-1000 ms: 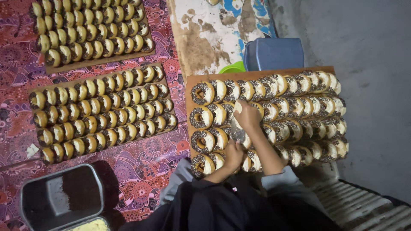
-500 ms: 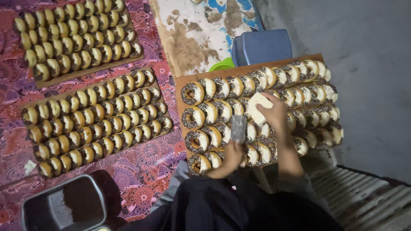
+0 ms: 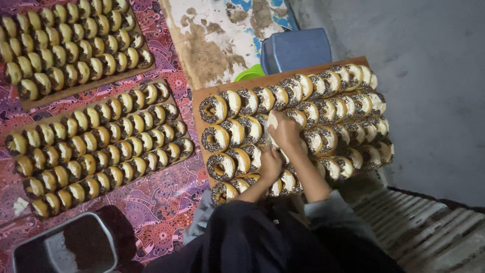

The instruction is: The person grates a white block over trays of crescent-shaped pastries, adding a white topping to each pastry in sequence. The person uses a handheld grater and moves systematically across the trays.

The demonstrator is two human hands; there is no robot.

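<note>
**Status at the wooden board: iced rings arranged, plain rings waiting**

My two hands were over the flat brown wooden board (image 3: 202, 96) that rested in front of my knees. It carried rows of round doughnuts with white icing and dark chocolate sprinkles (image 3: 214, 108), leaning one against the next in overlapping lines. As far as the view showed, every ring on this board was already iced and sprinkled — I judged this batch close to complete, with only the arranging in the middle rows left.

To my left, on the red patterned cloth (image 3: 161, 212), lay two more wooden trays of plain golden-brown doughnuts (image 3: 96, 146), none of them iced. I judged those to be the work remaining. A grey metal tin holding dark sprinkles (image 3: 65, 247) stood near my left knee, well apart from either hand. A blue plastic stool (image 3: 295, 48) stood behind the board.

Grip state:
- My right hand (image 3: 285, 132) was curled over a white-iced doughnut (image 3: 273, 121) in the middle rows, fingers closed around its edge — holding it.
- My left hand (image 3: 270, 164) rested lower down, touching the doughnuts in the near rows. I could not tell whether its fingers were closed on one or merely pressed against them.
</note>
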